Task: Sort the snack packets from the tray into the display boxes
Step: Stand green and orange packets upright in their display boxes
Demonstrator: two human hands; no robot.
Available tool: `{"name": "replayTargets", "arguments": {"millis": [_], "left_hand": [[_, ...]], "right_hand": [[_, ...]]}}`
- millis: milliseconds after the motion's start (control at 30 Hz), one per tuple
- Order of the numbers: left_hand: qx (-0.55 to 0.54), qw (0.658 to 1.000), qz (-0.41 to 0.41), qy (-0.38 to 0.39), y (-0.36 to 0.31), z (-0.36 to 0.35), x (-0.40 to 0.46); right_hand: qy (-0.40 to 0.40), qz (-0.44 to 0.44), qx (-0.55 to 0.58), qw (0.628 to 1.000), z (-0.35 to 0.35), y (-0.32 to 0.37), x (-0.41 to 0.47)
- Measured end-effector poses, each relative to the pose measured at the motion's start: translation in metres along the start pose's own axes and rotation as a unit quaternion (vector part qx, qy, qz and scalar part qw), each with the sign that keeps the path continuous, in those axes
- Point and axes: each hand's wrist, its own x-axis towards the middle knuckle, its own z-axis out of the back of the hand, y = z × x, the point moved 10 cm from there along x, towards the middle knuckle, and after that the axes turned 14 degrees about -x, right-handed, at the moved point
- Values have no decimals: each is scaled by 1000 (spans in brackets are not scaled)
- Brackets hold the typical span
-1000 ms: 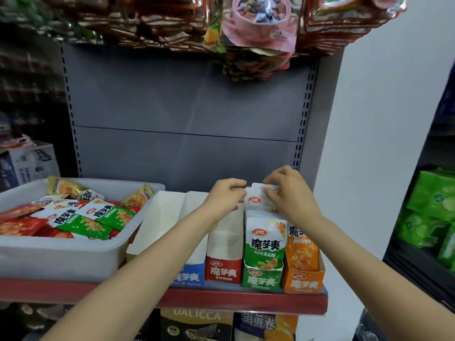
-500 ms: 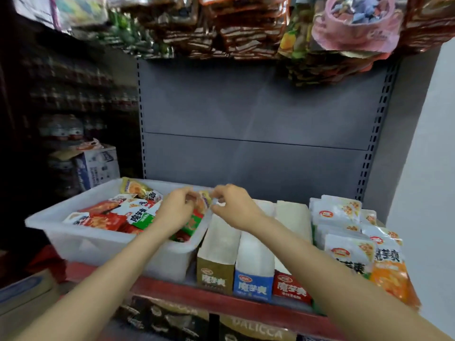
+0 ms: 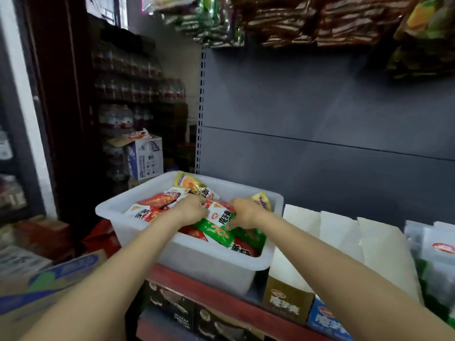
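Lying glossy, green-and-white packet (image 3: 219, 223) between both hands.

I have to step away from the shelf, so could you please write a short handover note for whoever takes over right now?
Left hand: in the tray, fingers on the packets; grip unclear.
Right hand: pinching the green packet on top of the pile.
Things: the tray holds many mixed red, green and yellow packets. The display boxes stand to its right; the olive box and blue box look empty, while packets stand in the boxes at the far right.
Done: some packets sorted at the far right.
Left: lift out the green packet, box it, then sort the rest.
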Motion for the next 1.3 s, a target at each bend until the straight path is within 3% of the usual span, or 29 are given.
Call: {"name": "replayTargets", "arguments": {"millis": [167,333,433,533,633,800,1100,1300], "left_hand": [[-41,998,-11,-46,1,9,2],[-110,992,-27,-61,-5,13,2],[-278,957,-53,-62,-26,9,-8],[-365,926,-90,-35,-58,-3,-25],[-428,896,-111,-42,-82,-8,-40],[-448,875,-181,-34,-141,-20,-66],[-450,857,-235,84,-259,-108,-89],[-401,868,-290,48,-315,-144,-100]], "right_hand": [[-116,-52,106,986,24,-13,0],[-229,-33,233,945,56,-19,-20],[-295,-47,300,906,70,-30,-39],[-331,-56,383,861,81,-45,-62],[-332,-56,392,856,91,-62,-87],[-347,-59,398,847,112,-110,-144],[-424,-125,375,815,119,-217,-253],[-446,-134,371,804,115,-271,-304]]}}
